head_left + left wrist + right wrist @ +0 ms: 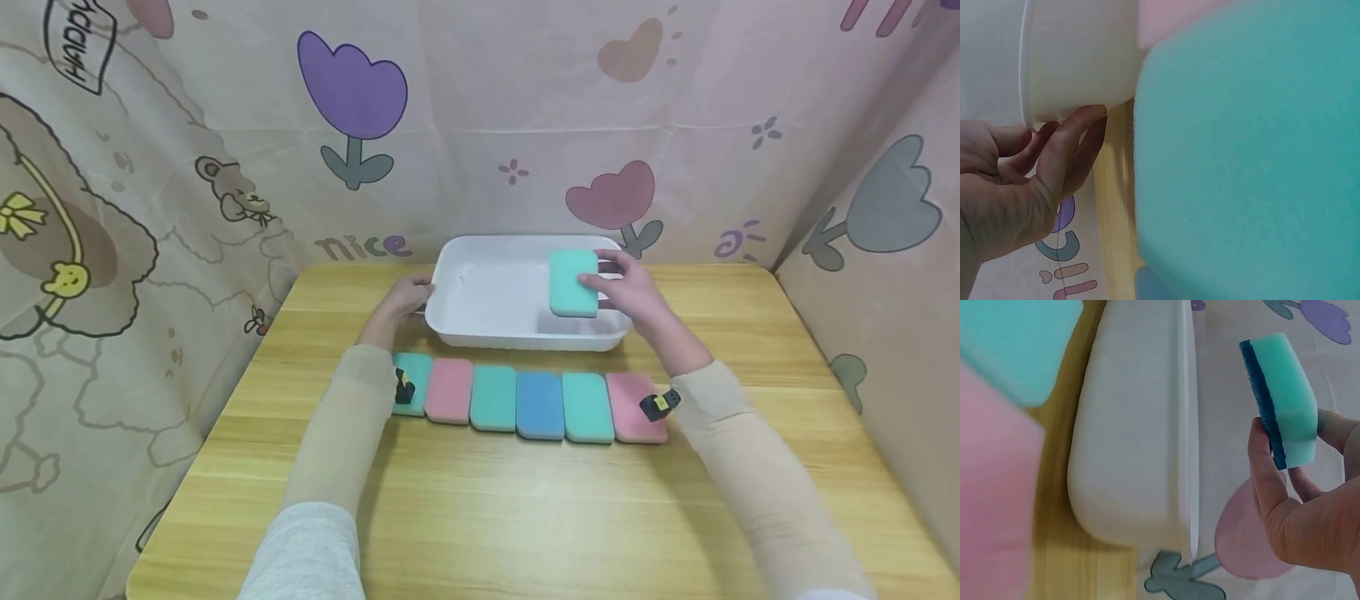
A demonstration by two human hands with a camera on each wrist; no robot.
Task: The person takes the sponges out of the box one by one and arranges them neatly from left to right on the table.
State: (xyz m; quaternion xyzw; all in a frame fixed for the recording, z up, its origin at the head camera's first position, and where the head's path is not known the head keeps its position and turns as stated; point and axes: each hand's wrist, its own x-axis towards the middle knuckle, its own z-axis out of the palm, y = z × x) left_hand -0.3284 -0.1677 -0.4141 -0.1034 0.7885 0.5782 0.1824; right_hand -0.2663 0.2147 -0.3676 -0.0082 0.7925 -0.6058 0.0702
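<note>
My right hand [633, 292] pinches a mint-green sponge [573, 283] between thumb and fingers, above the right part of a white plastic tray [487, 300]. The sponge's dark scouring side shows in the right wrist view, where the sponge [1288, 400] is held clear of the tray wall [1135, 425]. At the tray's left end my left hand [408, 296] holds the rim; in the left wrist view the thumb is at the rim and the fingers [1075, 134] bend against the outer wall.
A row of sponges lies in front of the tray: green [493, 398], blue [540, 406] and pink [450, 392] among them. My forearms pass over both ends of the row. Printed cloth [487, 100] hangs behind the wooden table [525, 517] and at its sides.
</note>
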